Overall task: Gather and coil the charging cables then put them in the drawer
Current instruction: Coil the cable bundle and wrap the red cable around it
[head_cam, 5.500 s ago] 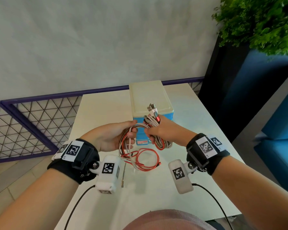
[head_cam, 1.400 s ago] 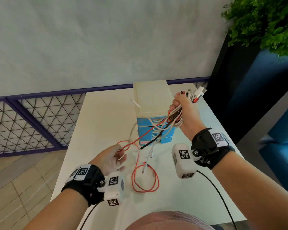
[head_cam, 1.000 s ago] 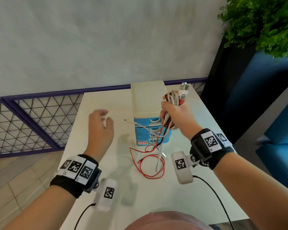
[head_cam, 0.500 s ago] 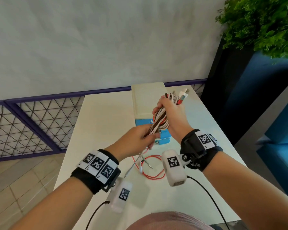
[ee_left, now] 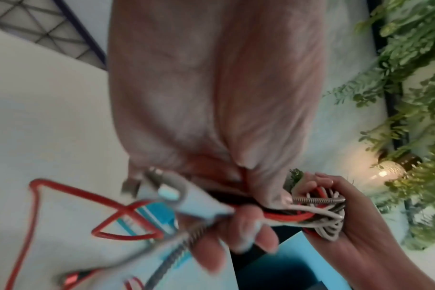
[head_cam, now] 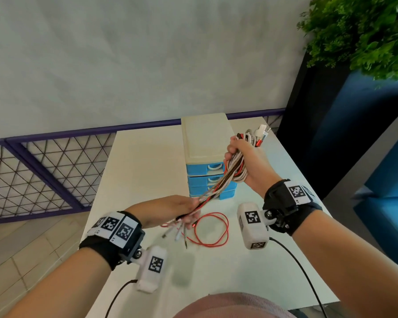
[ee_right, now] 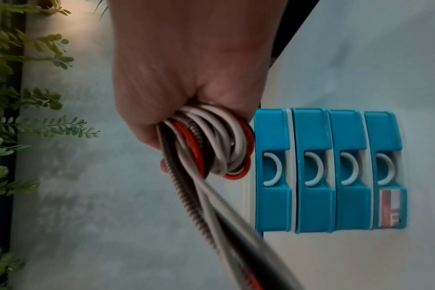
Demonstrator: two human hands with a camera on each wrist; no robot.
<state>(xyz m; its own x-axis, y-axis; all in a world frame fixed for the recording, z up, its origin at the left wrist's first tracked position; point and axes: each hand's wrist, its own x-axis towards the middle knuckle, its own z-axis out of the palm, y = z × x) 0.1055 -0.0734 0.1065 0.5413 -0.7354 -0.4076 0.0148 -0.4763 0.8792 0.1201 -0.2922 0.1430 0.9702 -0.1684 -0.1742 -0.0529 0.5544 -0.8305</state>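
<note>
My right hand grips a coiled bundle of charging cables, white, red, black and braided, raised beside the drawer unit; several plugs stick out above the fist. From the coil the loose strands run down-left to my left hand, whose fingers curl round them. Their free ends dangle just below that hand. A red cable loop lies on the white table. The blue drawers are all closed.
The drawer unit with its cream top stands at the table's back middle. A purple metal railing runs behind and left of the table. A dark planter with green foliage stands at the right, and blue seating beyond the right edge.
My left hand has slid down the strands, away from the coil toward me, pulling them taut. My right hand has lifted a little to the right with the coil.
</note>
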